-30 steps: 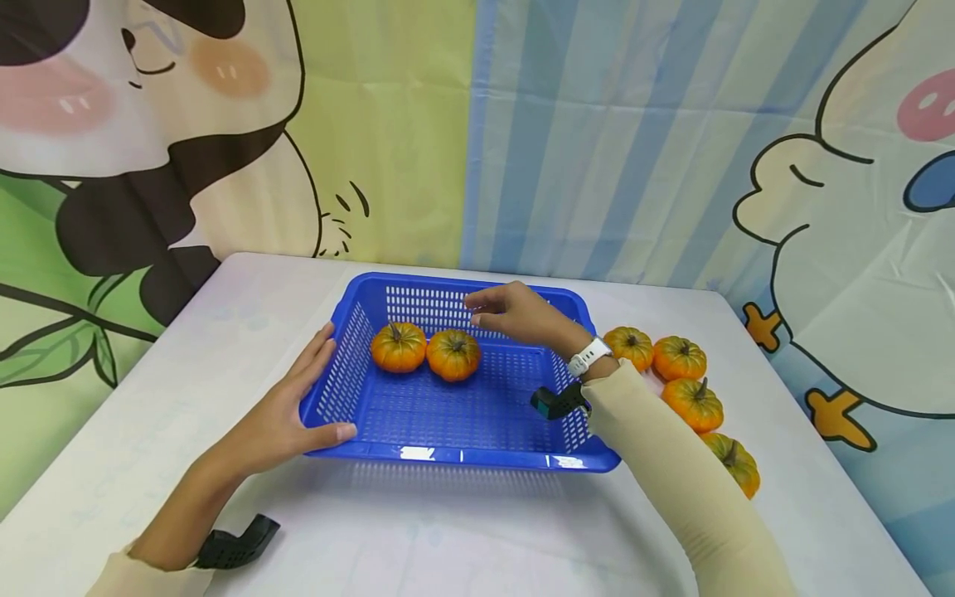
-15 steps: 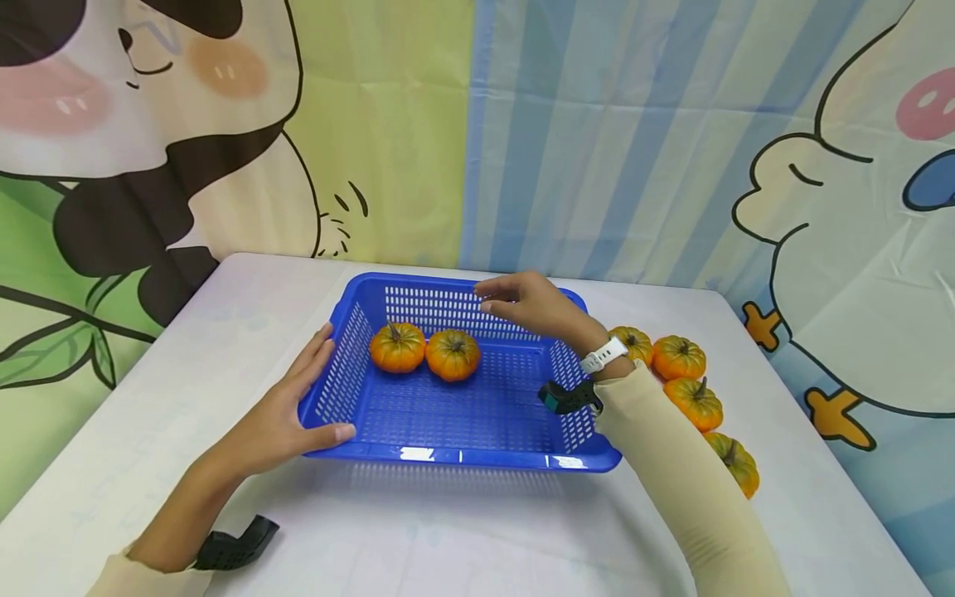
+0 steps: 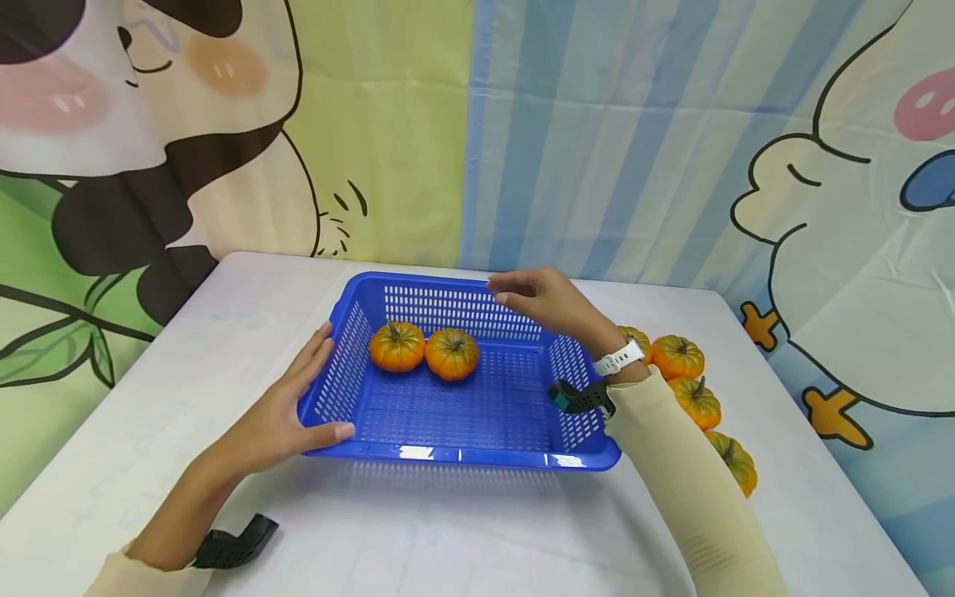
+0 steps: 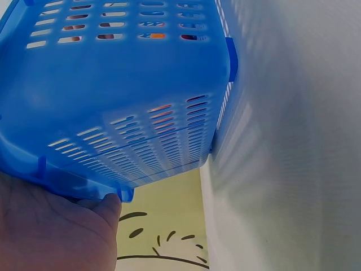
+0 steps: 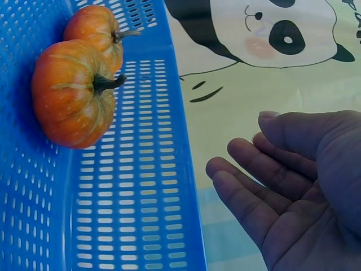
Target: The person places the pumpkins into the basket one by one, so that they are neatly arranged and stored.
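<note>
A blue plastic basket [image 3: 448, 455] with slotted sides stands in front of me, two small orange pumpkins [image 3: 397, 347] side by side in its left half. My left hand [image 3: 272, 419] holds the basket's left rim, thumb over the front corner and fingers along the outside. The left wrist view shows the palm [image 4: 62, 231] under the overhanging rim. Over the back right part of the basket hovers my right hand [image 3: 550, 300], holding nothing, its fingers loosely bent. In the right wrist view that hand appears beside the rim, apart from the pumpkins [image 5: 73, 93].
Several more small pumpkins [image 3: 677, 356] lie in a row on the white table [image 3: 418, 539], right of the basket. My right forearm and sleeve [image 3: 694, 473] partly cover them. Behind the table hangs a cartoon-print curtain [image 3: 388, 124].
My right hand has drifted right and slightly up, away from the two pumpkins in the basket. The left hand, the basket and the pumpkins have stayed in place.
</note>
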`<state>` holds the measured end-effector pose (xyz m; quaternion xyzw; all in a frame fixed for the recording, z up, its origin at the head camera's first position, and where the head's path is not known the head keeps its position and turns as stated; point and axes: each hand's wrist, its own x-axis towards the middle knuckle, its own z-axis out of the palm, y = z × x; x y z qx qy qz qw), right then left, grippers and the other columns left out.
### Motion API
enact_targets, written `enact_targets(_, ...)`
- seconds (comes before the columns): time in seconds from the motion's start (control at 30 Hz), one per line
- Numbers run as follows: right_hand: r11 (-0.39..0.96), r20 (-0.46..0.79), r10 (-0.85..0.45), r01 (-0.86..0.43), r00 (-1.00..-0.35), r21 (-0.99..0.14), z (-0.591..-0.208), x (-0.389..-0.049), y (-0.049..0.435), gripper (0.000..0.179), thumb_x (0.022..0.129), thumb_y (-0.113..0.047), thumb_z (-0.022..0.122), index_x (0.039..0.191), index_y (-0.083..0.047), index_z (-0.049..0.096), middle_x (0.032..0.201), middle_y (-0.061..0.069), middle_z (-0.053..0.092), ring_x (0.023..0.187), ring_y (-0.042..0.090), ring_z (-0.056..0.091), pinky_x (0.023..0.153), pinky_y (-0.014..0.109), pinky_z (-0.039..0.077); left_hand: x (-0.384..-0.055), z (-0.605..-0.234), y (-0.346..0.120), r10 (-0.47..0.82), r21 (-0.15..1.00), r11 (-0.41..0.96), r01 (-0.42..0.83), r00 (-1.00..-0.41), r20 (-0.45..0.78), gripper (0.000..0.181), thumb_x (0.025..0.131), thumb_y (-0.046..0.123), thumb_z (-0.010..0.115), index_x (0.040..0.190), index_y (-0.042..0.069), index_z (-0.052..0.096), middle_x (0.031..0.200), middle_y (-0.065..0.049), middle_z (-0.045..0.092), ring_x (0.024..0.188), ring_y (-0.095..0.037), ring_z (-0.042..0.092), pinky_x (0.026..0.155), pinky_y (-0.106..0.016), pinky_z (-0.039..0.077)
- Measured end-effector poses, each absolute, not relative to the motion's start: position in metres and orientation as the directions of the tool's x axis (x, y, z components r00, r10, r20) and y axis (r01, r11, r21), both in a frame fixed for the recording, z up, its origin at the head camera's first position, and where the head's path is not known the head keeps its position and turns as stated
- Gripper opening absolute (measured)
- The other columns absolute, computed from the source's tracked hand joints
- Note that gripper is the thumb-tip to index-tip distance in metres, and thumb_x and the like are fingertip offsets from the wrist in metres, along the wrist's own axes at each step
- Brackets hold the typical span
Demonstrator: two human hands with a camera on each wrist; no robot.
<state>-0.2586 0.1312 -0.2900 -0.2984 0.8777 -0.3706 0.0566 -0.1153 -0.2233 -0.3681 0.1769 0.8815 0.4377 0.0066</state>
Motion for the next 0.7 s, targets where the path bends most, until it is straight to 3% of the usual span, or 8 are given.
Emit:
enact_targets(0.37, 0.546, 0.133, -0.476, -0.410, -0.870, -0.731, -0.287, -0.254, 0.153, 0.035, 0.100, -0.020, 0.057, 0.132, -0.008, 0.062, 0.126, 0.006, 0.064, 0.113, 0.019, 0.061, 0.096, 0.038, 0.049, -0.116, -0.368, -0.222, 0.319, 0.767, 0.562, 0.310, -0.937, 0.145, 0.107, 0.079, 0.032, 0.077, 0.157, 0.013, 0.008, 0.163, 0.004, -0.005, 0.147, -0.035, -0.001, 0.103, -0.075, 0.016)
enact_targets(0.7, 0.546, 0.211, -0.431, -0.440, -0.877, -0.713, -0.282, -0.242, 0.173, 0.035, 0.100, -0.021, 0.057, 0.131, -0.007, 0.062, 0.125, 0.008, 0.064, 0.113, 0.021, 0.061, 0.096, 0.040, 0.050, -0.114, -0.367, -0.221, 0.309, 0.774, 0.556, 0.303, -0.940, 0.146, 0.106, 0.079, 0.032, 0.077, 0.157, 0.013, 0.008, 0.163, 0.004, -0.005, 0.147, -0.035, -0.001, 0.103, -0.075, 0.013)
